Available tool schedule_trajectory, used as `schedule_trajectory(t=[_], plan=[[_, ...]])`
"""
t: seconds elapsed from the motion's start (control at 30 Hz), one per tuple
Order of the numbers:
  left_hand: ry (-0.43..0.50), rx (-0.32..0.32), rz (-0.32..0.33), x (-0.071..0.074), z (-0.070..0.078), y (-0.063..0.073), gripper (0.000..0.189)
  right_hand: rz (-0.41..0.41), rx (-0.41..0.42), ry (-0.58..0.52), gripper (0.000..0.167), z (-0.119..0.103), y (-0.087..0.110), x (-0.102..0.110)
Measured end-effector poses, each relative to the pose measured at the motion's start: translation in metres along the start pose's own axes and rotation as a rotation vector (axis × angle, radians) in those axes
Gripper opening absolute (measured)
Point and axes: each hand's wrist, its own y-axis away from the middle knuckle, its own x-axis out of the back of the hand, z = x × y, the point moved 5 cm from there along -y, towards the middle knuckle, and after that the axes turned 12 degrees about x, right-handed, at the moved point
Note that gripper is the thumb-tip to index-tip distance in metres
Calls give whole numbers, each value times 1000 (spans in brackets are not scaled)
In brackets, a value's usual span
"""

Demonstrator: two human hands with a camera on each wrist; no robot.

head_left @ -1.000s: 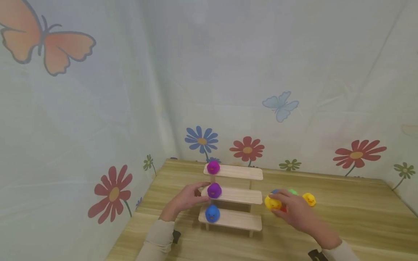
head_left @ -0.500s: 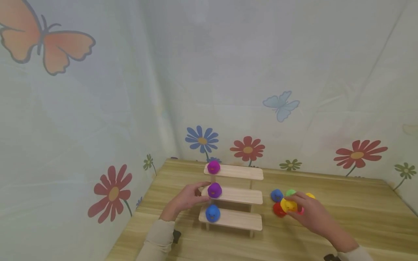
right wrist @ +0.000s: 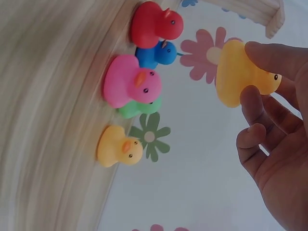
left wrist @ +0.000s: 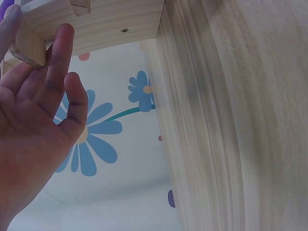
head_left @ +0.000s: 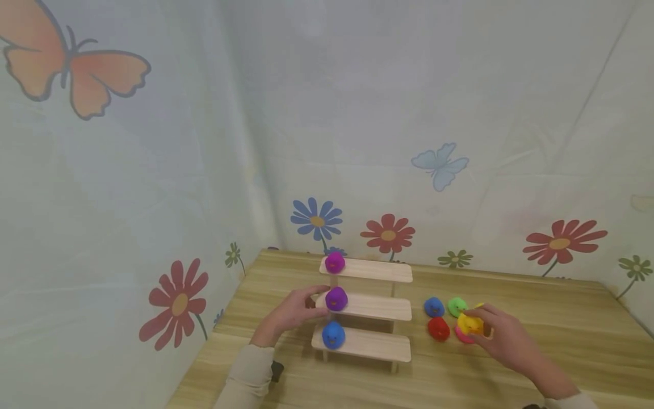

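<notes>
At far left, a pale cloth wall (head_left: pixel 199 147), softly creased, printed with flowers and butterflies. Next, a table (head_left: pixel 567 346) with streaked wood grain. The left hand (head_left: pixel 293 309) holds the left end of the middle shelf, thumb and fingers on either side. The three-tier stand (head_left: pixel 378 305) is pale, smooth wood with rounded corners; at its left end sit a magenta duck (head_left: pixel 335 263), a purple duck (head_left: pixel 336 299) and a blue duck (head_left: pixel 334 335), top to bottom. Right of it, on the table: a second blue duck, a red duck (head_left: pixel 439 329), a green duck (head_left: pixel 457 307), a pink duck (right wrist: pixel 127 82) and a pale yellow duck (right wrist: pixel 118 147). The right hand (head_left: pixel 508 341) pinches the held yellow duck (right wrist: pixel 232 72) between thumb and fingers, clear of the table: plain, smooth, rounded, black-eyed.
</notes>
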Motion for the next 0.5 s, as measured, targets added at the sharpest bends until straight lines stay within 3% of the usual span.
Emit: schedule_trajectory(t=[0.5], plan=[[-9, 5, -2, 0, -3, -2, 61, -59, -129, 12, 37, 30, 19, 2]])
